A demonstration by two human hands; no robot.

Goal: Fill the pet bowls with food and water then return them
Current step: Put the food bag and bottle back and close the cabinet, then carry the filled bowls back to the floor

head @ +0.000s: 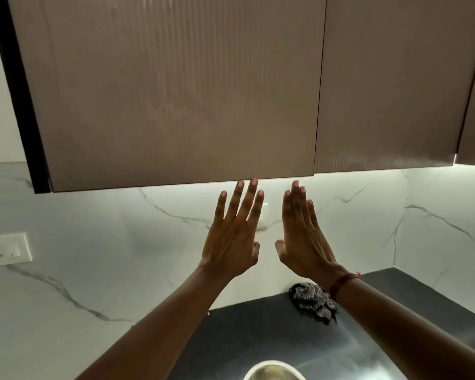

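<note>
Both arms are raised toward a closed brown wall cabinet door. My left hand is open with fingers spread, its fingertips just below the door's bottom edge. My right hand is open too, fingers together, a little lower to the right, with a red thread on the wrist. Neither hand holds anything. The rim of a round metal bowl shows at the bottom edge of the view, on the dark counter.
A second closed cabinet door hangs to the right. A crumpled checked cloth lies on the counter by the white marble wall. A white switch plate is on the wall at left.
</note>
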